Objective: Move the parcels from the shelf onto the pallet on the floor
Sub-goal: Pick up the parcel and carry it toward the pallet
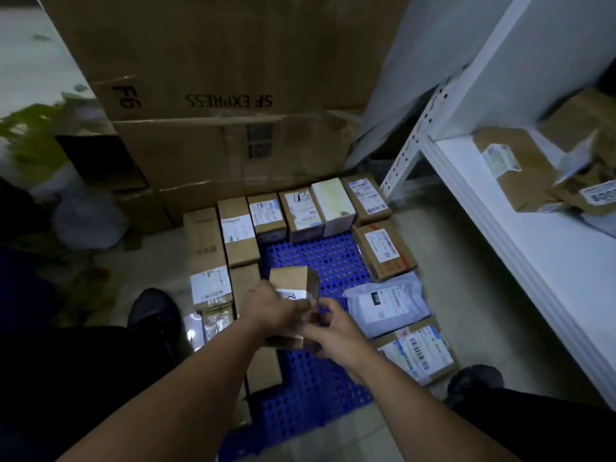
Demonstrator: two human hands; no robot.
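Over the pallet's point(320, 258) middle, our left hand point(270, 308) and right hand point(333, 331) grip a parcel point(290, 278). Let's set it flat, toward the left edge.

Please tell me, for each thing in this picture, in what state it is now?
small box: closed, held above the pallet.
left hand: grips the small box.
right hand: holds its near corner.
pallet: on the floor, edges filled, middle bare.
grey mailer: flat on the pallet's right side.
shelf parcels: on the shelf, not yet moved.
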